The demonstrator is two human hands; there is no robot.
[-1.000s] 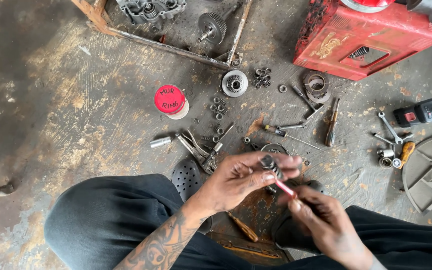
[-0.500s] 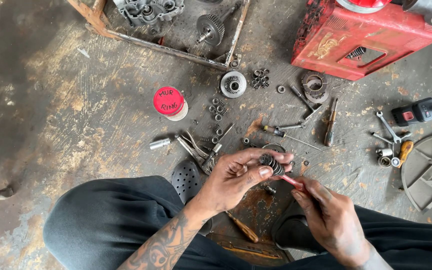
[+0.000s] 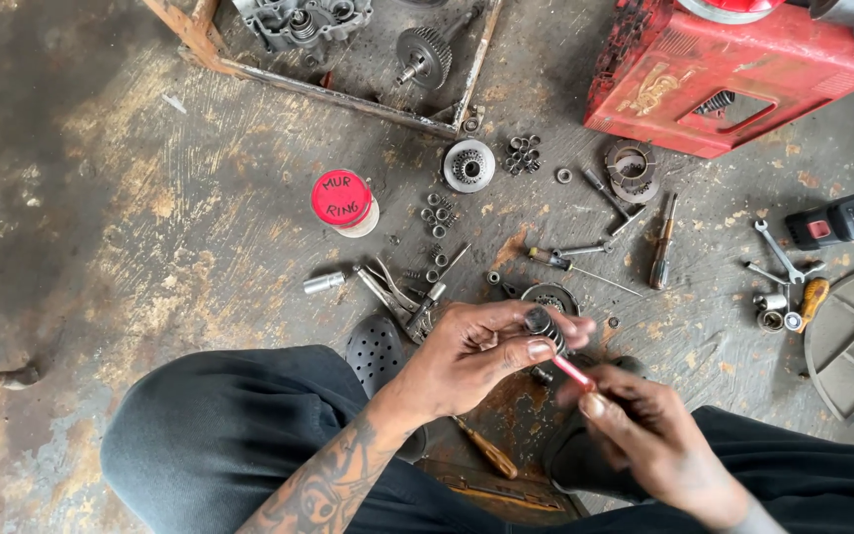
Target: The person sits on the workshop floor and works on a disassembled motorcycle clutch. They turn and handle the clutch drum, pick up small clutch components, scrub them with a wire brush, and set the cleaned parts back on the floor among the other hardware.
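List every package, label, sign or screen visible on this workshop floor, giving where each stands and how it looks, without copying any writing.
Small round tub: on the floor left of the scattered nuts, red lid with dark handwritten marking, pale body.
Red metal case: top right, boxy, scuffed, with a faded yellowish emblem on its face.
No screens or signs show.

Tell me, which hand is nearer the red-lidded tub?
Left. The left hand sits just below and right of the tub; the right hand is farther right and lower.
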